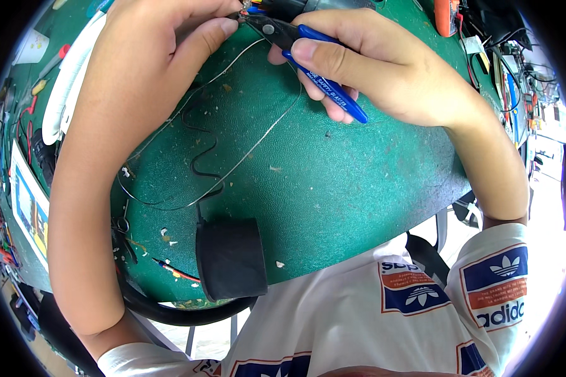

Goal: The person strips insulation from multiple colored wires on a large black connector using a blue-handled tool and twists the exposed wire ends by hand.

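Observation:
My right hand [383, 66] is wrapped round a pair of blue-handled flush cutters [334, 94], thumb on one handle. Their dark jaws point left, right beside the fingertips of my left hand [198, 34]. Those fingertips pinch something small at the top edge; it is too small and too cut off to name. Bits of coloured wire [255, 9] show just behind the jaws. A thin silvery wire [248, 152] runs in a wide loop over the green mat [346, 188] between my arms. Inside that loop lies a wavy black cable [201, 141].
A black cylindrical thing [233, 259] stands near the mat's front edge. By it lie small scraps and a thin coloured lead [176, 270]. At left are a curved white piece [75, 75] and a paper cup [31, 47]; at upper right, an orange tool [445, 17].

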The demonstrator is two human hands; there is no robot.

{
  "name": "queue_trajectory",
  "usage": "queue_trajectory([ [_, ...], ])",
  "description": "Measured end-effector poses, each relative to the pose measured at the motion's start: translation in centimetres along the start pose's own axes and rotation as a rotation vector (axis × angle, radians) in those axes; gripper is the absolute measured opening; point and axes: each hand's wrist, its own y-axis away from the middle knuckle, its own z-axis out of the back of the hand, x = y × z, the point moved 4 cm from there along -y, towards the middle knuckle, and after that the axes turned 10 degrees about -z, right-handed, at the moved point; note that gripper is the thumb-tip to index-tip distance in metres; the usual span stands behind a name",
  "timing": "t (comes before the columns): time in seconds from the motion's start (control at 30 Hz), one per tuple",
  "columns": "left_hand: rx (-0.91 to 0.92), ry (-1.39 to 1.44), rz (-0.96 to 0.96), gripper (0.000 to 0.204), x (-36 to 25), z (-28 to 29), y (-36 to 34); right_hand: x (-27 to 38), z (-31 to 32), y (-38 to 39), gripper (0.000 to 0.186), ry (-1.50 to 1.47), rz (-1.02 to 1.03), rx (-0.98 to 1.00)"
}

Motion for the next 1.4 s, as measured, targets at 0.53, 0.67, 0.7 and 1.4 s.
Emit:
queue_trajectory([
  [0.53, 0.047, -0.105, 0.129, 0.016, -0.8, 0.1, 1.0, -0.7, -0.7, -0.3, 0.040, 0.044, 0.107, -0.169],
  [0.67, 0.076, -0.178, 0.070, 0.016, -0.4, -0.1, 0.6, -1.3, -0.6, -0.5, 0.040, 0.029, 0.112, -0.151],
  [0.7, 0.044, -0.072, 0.022, 0.015, 0.2, -0.1, 0.1, -1.4, -0.6, -0.6, 0.040, 0.023, 0.122, -0.150],
  [1.4, 0.076, -0.218, -0.118, 0.009, -0.3, 0.0, 0.6, -1.7, -0.8, -0.7, 0.035, 0.028, 0.162, -0.161],
])
